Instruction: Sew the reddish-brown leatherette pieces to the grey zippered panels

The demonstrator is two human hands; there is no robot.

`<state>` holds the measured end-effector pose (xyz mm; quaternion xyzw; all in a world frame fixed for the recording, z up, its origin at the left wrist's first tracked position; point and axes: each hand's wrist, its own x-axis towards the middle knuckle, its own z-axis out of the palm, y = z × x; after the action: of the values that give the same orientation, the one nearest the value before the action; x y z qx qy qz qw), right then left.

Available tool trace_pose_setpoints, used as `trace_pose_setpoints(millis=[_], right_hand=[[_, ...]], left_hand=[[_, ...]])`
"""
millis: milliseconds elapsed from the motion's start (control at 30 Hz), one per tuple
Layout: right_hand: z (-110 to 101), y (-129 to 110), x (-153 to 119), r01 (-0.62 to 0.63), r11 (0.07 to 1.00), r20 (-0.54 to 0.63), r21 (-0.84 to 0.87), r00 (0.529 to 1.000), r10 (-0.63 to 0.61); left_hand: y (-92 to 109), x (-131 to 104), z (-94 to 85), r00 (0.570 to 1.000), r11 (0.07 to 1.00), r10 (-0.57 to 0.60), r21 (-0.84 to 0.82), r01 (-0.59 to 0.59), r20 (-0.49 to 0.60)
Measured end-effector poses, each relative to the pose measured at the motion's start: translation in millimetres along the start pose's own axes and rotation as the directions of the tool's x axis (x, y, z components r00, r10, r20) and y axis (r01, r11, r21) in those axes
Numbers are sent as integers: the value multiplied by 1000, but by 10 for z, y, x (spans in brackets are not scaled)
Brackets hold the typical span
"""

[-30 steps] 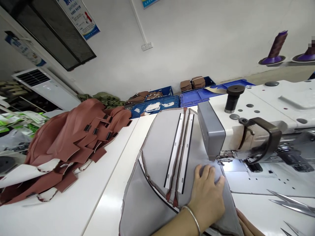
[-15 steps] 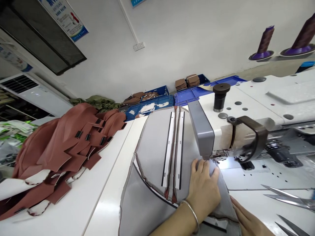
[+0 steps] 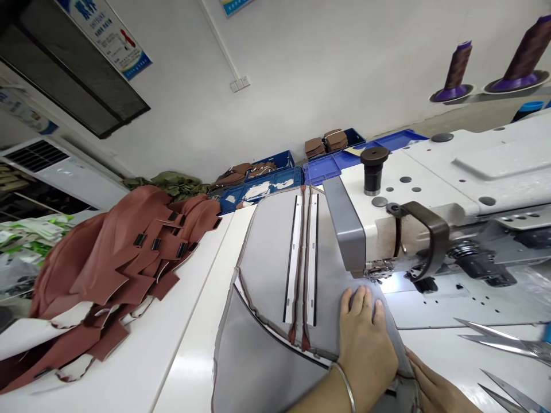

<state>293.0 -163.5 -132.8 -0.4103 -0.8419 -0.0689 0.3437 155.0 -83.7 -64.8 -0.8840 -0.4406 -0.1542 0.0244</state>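
Observation:
A grey sewn panel [image 3: 275, 246] with brown seams and two white strips [image 3: 293, 258] lies on the table, its right edge beside the needle area of a white sewing machine [image 3: 430, 172]. My left hand [image 3: 365, 338], with a bangle at the wrist, presses on the panel just below the presser foot, fingers slightly spread and nothing gripped. Lower right, my right hand [image 3: 434, 384] is at the panel's right edge, its fingertips hidden beneath the material.
Reddish-brown pieces [image 3: 129, 246] are heaped on the left of the table [image 3: 189, 332]. Scissors [image 3: 508, 344] lie at the right. Blue crates [image 3: 282, 175] stand behind, and thread cones [image 3: 458, 71] are at the upper right.
My left hand has moved slightly right and down, away from the presser foot. The camera view has shifted a little, so the machine appears further left.

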Motion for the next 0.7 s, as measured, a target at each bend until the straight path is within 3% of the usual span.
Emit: trace_pose_setpoints(millis=[167,367,533,633,700], right_hand=[[34,-29,38,-27,997,-35,75,999,29],[-33,34,153,-11,996,34,86,999,8],[-261,128,397,109,981,162,162,978,-135],[-326,67,495,8,997,110,81,994,-17],[-314,3,486,28,999,81,40,996,-31]], left_hand=[[-22,57,13,1000,1000,9,23,-10,15],[-35,113,-2,999,999,19,31,-20,40],[-98,221,3,999,1000,-2,-8,3,52],[-141,273,-13,999,999,-2,-37,3,34],[-135,256,-65,1000,997,0,-78,2,19]])
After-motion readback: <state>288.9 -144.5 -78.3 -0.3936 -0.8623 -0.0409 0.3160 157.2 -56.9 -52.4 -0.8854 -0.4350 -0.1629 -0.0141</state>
